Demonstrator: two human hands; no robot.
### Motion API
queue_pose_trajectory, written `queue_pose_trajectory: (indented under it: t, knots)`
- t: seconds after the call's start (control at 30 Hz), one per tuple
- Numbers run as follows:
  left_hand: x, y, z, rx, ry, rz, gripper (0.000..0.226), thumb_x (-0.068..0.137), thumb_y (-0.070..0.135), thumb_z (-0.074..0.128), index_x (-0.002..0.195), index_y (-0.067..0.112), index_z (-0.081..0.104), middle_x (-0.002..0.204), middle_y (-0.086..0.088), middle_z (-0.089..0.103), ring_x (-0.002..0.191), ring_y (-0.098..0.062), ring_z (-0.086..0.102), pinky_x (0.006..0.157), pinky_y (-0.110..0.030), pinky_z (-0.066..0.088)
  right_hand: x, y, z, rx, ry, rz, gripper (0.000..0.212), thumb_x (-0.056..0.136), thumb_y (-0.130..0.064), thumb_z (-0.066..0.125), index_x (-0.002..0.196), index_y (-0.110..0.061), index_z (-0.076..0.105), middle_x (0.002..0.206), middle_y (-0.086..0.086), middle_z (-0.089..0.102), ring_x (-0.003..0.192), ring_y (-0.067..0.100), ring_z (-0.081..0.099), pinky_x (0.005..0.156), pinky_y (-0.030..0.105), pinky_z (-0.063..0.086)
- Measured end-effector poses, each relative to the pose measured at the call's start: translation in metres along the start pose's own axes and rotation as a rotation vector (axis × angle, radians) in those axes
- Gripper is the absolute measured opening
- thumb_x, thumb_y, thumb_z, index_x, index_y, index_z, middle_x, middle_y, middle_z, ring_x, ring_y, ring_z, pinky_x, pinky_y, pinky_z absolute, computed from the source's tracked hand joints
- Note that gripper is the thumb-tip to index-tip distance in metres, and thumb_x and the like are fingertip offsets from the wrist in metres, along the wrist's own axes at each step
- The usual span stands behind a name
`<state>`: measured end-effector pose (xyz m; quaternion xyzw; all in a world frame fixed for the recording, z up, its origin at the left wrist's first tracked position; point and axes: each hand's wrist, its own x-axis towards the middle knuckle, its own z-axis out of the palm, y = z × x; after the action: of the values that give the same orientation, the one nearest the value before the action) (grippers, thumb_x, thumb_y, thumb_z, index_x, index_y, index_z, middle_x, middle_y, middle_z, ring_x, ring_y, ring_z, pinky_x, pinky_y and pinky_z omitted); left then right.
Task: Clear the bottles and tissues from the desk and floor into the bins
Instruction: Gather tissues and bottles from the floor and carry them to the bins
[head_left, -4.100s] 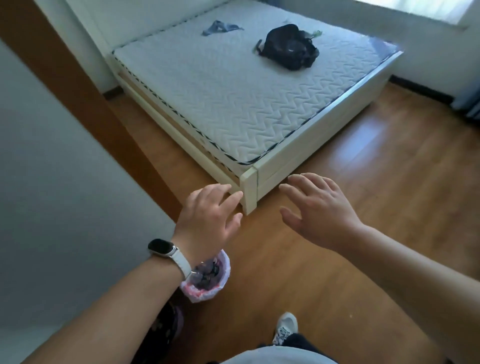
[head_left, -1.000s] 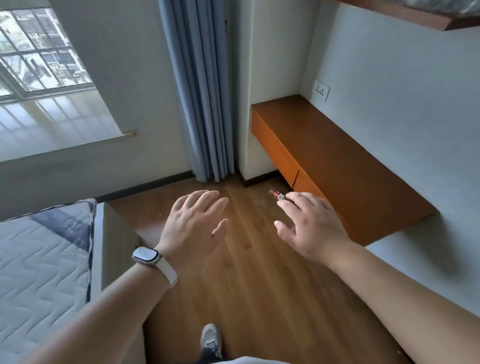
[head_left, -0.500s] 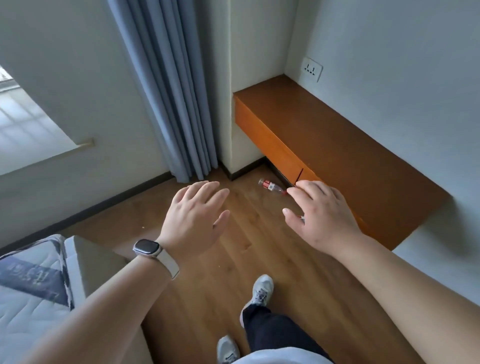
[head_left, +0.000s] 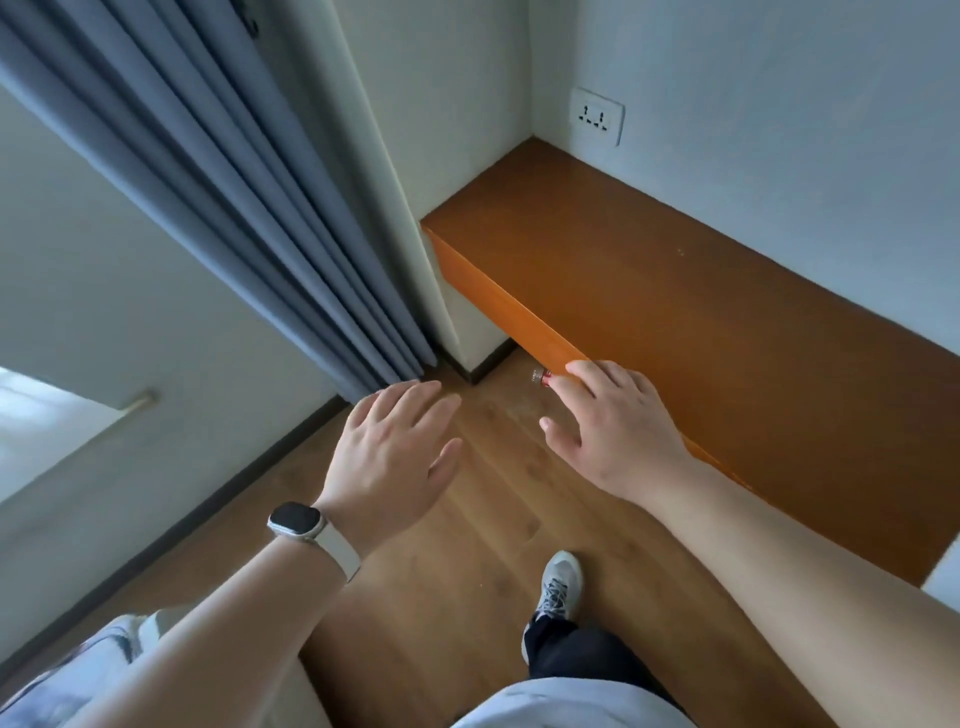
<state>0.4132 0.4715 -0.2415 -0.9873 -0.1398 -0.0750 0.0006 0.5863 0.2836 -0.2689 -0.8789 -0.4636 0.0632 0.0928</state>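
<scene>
A small bottle (head_left: 539, 375) with a red label lies on the wooden floor, just under the front edge of the orange-brown desk (head_left: 701, 312). Only its capped end shows; my right hand (head_left: 618, 426) covers the rest. That hand is stretched out above the floor with fingers spread, holding nothing. My left hand (head_left: 395, 452), with a watch on the wrist, is held out flat beside it, also with nothing in it. The desk top is bare. No bin or tissue is in view.
Blue-grey curtains (head_left: 249, 208) hang at the left beside a white wall pillar. A wall socket (head_left: 597, 115) sits above the desk's far end. The bed corner (head_left: 104, 654) is at the bottom left. My shoe (head_left: 558, 584) stands on the floor below my hands.
I have turned from the bed and bin to the desk corner and stepped closer. The bottle, fully visible half a second ago, is now mostly behind my right hand. Both hands stay open.
</scene>
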Motion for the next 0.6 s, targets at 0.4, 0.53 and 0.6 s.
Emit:
queue_pose_trajectory:
  t: [0.4, 0.53, 0.6]
  knots:
    - [0.102, -0.001, 0.016, 0.015, -0.114, 0.103, 0.045, 0.095, 0.045, 0.040, 0.131, 0.023, 0.057, 0.135, 0.000, 0.057, 0.128, -0.024, 0.050, 0.106, -0.045, 0.039, 0.049, 0.053, -0.012, 0.018, -0.048, 0.088, 0.055, 0.096, -0.056, 0.026, 0.131, -0.021, 0.050, 0.139, 0.003, 0.049, 0.131, 0.025, 0.042, 0.107, 0.045, 0.035]
    - [0.112, -0.004, 0.026, 0.017, -0.130, 0.155, 0.045, 0.094, 0.043, 0.044, 0.132, 0.022, 0.057, 0.134, -0.002, 0.057, 0.127, -0.025, 0.051, 0.104, -0.045, 0.040, 0.049, 0.053, -0.001, 0.051, -0.058, 0.133, 0.054, 0.096, -0.056, 0.029, 0.131, -0.021, 0.051, 0.138, 0.004, 0.050, 0.131, 0.026, 0.044, 0.106, 0.045, 0.036]
    - [0.116, -0.007, 0.033, 0.010, -0.113, 0.192, 0.044, 0.093, 0.040, 0.047, 0.130, 0.019, 0.058, 0.131, -0.004, 0.059, 0.124, -0.027, 0.053, 0.101, -0.046, 0.043, 0.049, 0.051, 0.006, 0.053, -0.059, 0.150, 0.054, 0.096, -0.055, 0.029, 0.131, -0.021, 0.051, 0.138, 0.004, 0.050, 0.130, 0.026, 0.044, 0.106, 0.045, 0.037]
